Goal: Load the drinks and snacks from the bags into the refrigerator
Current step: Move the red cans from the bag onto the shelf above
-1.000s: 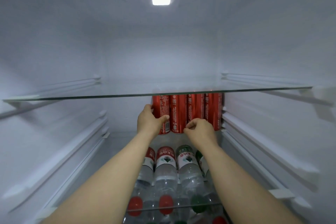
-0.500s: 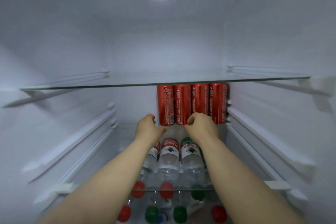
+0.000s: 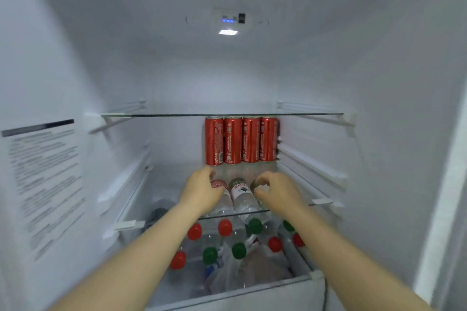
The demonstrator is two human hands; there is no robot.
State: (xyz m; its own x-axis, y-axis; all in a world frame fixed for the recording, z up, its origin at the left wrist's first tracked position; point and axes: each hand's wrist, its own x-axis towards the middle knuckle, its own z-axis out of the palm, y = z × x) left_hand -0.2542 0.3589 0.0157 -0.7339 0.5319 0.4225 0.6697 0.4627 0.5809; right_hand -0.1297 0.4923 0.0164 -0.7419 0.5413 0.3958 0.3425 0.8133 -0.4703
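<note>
Head view, looking into an open refrigerator [image 3: 379, 83]. On the left inner wall a printed label [image 3: 43, 184] is seen, its text blurred. An upper glass shelf [image 3: 151, 115] spans the cavity and appears bare, though it is seen nearly edge-on. Beneath it, a middle glass shelf [image 3: 290, 177] carries four red cans [image 3: 241, 139], upright in a row, touching side by side, set toward the back right.

The left hand [image 3: 202, 190] is held over the middle shelf, just below and in front of the leftmost can, apart from it. Its fingers are loosely curled, palm down; nothing is seen gripped in it. Its fingertips overlap the view of a red-labelled bottle lying below the glass.

Between the two hands, a water bottle with a green-and-white label [image 3: 241, 193] is seen through the glass, lying on its side on the level below.

The right hand [image 3: 276, 192] is held in front of the rightmost cans, well short of them, fingers bent in a half-open claw with thumb and forefinger apart. No object is seen in it.

In the lower bin [image 3: 227, 298], water bottles [image 3: 222, 242] lie with red and green caps toward the camera, over crumpled clear plastic wrap [image 3: 252, 270].

At ceiling centre, a lit lamp [image 3: 228, 32] and blue indicator lights [image 3: 228, 20] are noted.
</note>
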